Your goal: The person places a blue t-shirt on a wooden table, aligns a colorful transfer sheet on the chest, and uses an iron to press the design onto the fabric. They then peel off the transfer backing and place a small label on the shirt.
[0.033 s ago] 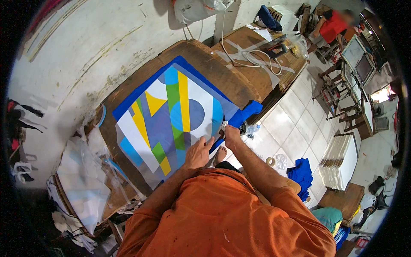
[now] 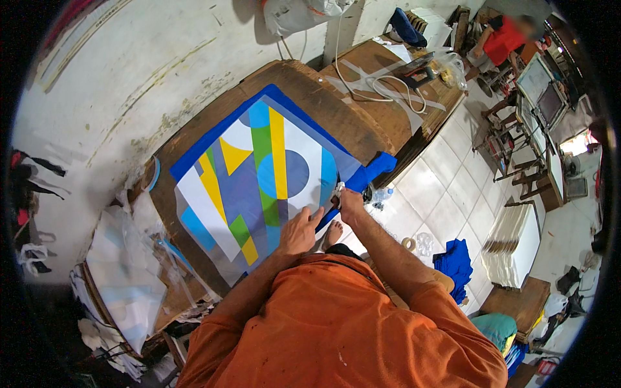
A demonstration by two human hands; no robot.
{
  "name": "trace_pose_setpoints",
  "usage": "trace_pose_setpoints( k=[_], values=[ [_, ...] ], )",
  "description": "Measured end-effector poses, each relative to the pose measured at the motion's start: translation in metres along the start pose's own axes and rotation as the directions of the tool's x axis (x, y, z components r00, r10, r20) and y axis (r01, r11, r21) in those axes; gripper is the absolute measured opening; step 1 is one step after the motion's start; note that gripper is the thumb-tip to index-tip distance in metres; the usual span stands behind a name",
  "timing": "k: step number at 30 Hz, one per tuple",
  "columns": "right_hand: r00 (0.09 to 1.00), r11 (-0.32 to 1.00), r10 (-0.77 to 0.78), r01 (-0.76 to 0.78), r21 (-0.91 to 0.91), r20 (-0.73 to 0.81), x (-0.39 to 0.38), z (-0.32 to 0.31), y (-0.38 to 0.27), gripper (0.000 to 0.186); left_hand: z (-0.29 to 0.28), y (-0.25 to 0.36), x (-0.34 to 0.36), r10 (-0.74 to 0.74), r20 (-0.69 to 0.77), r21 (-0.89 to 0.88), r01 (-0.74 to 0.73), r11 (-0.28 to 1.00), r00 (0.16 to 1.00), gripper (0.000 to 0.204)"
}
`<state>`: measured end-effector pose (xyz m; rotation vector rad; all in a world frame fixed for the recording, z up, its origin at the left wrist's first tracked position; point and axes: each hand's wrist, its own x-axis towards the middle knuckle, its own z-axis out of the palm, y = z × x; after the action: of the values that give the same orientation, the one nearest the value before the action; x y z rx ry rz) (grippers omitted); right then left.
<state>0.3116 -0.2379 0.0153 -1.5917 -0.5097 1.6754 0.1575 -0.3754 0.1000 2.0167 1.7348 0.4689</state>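
A printed sheet [image 2: 242, 187] with white, yellow, green, blue and grey shapes and a clear margin lies flat over blue fabric [image 2: 213, 136] on a brown wooden table [image 2: 288, 77]. My left hand [image 2: 301, 231] rests at the sheet's near right edge, fingers stretched out, holding nothing. Close to its right, my right hand [image 2: 351, 205] is closed at the sheet's right corner. A small pale bit shows by its fingers, too small to name. Blue fabric like a sleeve [image 2: 372, 169] spreads past the table edge beyond that hand.
A white cable [image 2: 381, 97] and a dark device lie on the far right table part. On the tiled floor are a tape roll [image 2: 409, 244], a blue cloth pile [image 2: 455, 265] and stacked white boards [image 2: 514, 246]. A person in red [image 2: 501, 42] is at the far right.
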Motion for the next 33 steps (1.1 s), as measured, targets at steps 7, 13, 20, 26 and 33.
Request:
trace_pose_setpoints(
  k=[7, 13, 20, 26, 33],
  values=[
    [0.999, 0.983, 0.027, -0.021, -0.182, 0.026, 0.011, -0.001, -0.016, 0.024, -0.001, -0.005, -0.013, 0.008, -0.018, -0.040, -0.009, 0.999, 1.000, 0.064],
    [0.998, 0.981, 0.019, -0.007, -0.196, 0.059, 0.014, -0.003, -0.024, 0.025, 0.000, -0.007, -0.025, 0.032, -0.086, -0.056, -0.037, 0.998, 0.996, 0.060],
    [0.995, 0.965, 0.039, -0.014, -0.261, 0.090, 0.014, -0.009, -0.028, 0.022, 0.000, -0.021, -0.053, 0.128, -0.148, -0.066, -0.139, 0.988, 0.981, 0.052],
    [0.981, 0.932, 0.049, 0.024, -0.361, 0.190, 0.002, -0.026, -0.020, 0.026, -0.006, -0.027, -0.082, 0.093, -0.061, -0.007, -0.094, 0.996, 0.994, 0.055],
    [0.930, 0.946, 0.129, -0.011, -0.324, 0.343, -0.004, -0.039, -0.022, 0.025, 0.011, -0.023, -0.046, -0.020, -0.194, -0.201, -0.020, 0.979, 0.981, 0.061]
  ],
)
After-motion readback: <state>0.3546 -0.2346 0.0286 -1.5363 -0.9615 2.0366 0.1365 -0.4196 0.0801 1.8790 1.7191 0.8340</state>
